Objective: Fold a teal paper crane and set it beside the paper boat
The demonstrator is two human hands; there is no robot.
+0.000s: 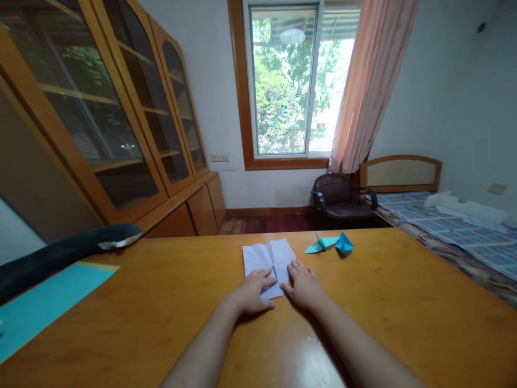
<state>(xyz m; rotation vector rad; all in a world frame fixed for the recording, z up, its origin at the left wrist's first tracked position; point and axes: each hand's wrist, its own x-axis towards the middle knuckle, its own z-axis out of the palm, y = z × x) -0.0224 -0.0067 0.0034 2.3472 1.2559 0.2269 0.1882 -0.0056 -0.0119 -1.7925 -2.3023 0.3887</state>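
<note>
Both hands are pressing flat on the pale paper sheet [270, 264], lying mid-table [161, 302]: left hand [252, 293] spread over its near-left corner, right hand [304, 285] on its right edge, neither gripping. It's looking partly creased, so only early folds in. Two finished blue origami pieces [333, 243] are sitting just right of the sheet.
</note>
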